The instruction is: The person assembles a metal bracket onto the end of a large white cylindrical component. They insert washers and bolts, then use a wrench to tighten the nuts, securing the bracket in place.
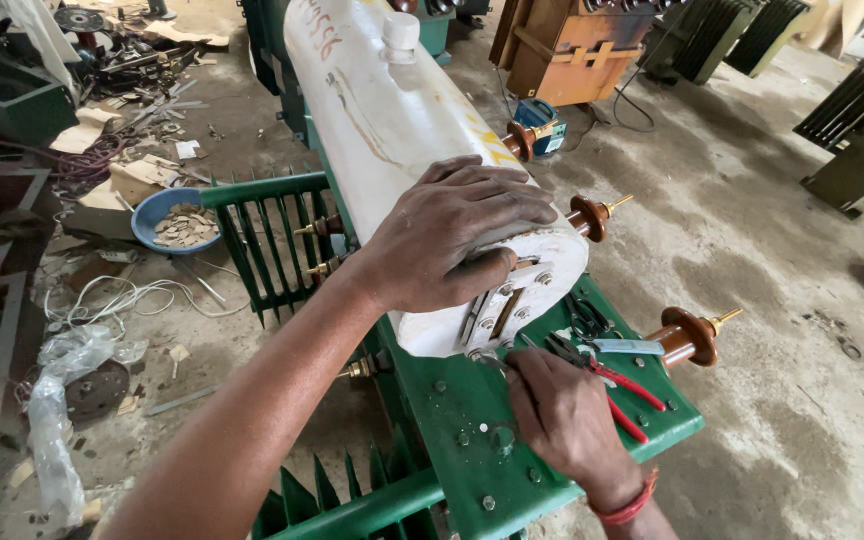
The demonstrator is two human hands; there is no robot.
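Head view looked down on a green lid (552,440), the bolted top plate of a green finned tank. Nearest, the right hand (564,415) lay on that lid near its right edge, fingers curled down towards the base of the white drum; whether they pinched anything could not be told. Just beside its knuckles, red-handled pliers (617,385) lay on the lid, touching the hand's edge but not gripped. A brown insulator (687,337) stuck out past the lid's far right corner. Above, the left hand (447,235) was spread open, palm flat on the drum (382,120), fingers wrapped over its near end, holding nothing else. The drum lay on its side along the lid. Farther left, a blue bowl (152,215) sat on the floor.
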